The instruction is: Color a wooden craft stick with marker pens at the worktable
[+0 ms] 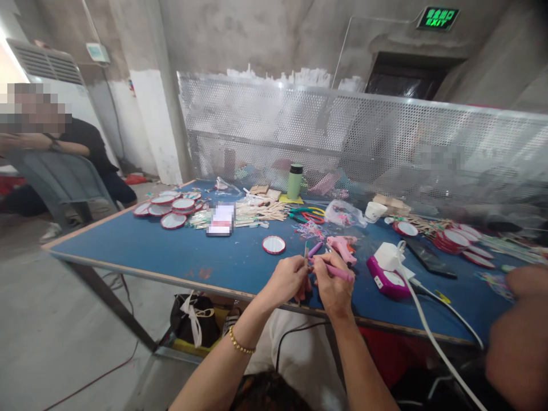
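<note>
Both my hands work close together over the front edge of the blue table [149,248]. My left hand [287,278] is closed in a pinch on a thin stick [305,251] that points up from its fingers. My right hand [333,286] is closed around a pink pen-like tool [338,272], whose tip meets the stick. A purple piece [315,248] shows just above my fingers. A small round red-rimmed mirror [274,244] lies on the table just beyond my left hand. A pink glue gun [341,246] lies right behind my right hand.
Several red-rimmed round mirrors [171,208] lie at the far left and others [449,237] at the right. Wooden sticks [261,212], a green bottle [294,181], scissors [309,214], a purple power strip [387,279] with white cable, a perforated screen [342,137]. A seated person [64,148] is left; another person's arm [520,342] is right.
</note>
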`<state>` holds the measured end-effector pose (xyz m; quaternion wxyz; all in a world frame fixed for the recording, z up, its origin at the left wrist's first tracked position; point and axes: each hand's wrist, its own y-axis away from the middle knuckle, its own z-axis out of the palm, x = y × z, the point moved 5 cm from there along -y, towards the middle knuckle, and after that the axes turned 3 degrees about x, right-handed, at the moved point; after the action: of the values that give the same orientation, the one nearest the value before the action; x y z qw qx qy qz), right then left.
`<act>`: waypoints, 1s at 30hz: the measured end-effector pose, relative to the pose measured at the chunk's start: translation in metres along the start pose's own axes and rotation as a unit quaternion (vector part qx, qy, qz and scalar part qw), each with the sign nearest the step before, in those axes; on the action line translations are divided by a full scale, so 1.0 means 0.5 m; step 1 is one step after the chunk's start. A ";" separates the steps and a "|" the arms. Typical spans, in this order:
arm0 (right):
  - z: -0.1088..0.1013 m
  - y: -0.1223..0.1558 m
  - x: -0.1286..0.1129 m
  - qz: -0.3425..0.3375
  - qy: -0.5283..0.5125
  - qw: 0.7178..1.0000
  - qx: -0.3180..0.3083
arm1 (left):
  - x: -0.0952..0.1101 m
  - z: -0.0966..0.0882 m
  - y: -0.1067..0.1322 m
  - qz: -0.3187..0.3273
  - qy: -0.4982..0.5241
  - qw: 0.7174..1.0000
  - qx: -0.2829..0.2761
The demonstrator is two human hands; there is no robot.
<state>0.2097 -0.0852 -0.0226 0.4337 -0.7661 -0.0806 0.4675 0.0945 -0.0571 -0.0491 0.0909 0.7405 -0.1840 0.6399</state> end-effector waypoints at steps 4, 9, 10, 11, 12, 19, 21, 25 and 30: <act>0.001 -0.002 -0.006 -0.021 0.001 1.000 -0.002 | 0.002 -0.001 0.000 0.004 0.002 1.000 0.002; 0.000 -0.002 -0.005 -0.026 0.017 1.000 -0.002 | 0.004 0.001 0.001 -0.010 0.006 1.000 0.003; -0.001 -0.001 -0.003 -0.019 0.017 1.000 0.000 | 0.004 0.001 0.002 -0.013 0.008 1.000 0.003; -0.002 -0.001 -0.002 -0.012 0.015 1.000 0.000 | 0.004 0.001 0.002 -0.014 0.009 1.000 0.003; -0.002 0.000 -0.001 -0.007 0.011 1.000 0.002 | 0.005 0.001 0.003 -0.014 0.010 1.000 0.001; -0.001 -0.001 -0.004 -0.003 0.009 1.000 -0.003 | 0.006 0.001 0.003 -0.009 0.007 1.000 0.002; -0.001 -0.002 -0.005 -0.012 0.013 1.000 -0.005 | 0.005 0.001 0.002 -0.009 0.004 1.000 0.002; -0.001 -0.001 -0.002 -0.011 0.014 1.000 -0.005 | 0.003 0.001 0.001 -0.008 0.008 1.000 0.001; -0.002 0.001 0.000 0.000 0.013 1.000 0.001 | 0.003 0.000 0.001 -0.007 0.019 1.000 0.000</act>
<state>0.2105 -0.0861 -0.0230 0.4360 -0.7715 -0.0745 0.4573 0.0946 -0.0576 -0.0475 0.0994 0.7298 -0.1770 0.6528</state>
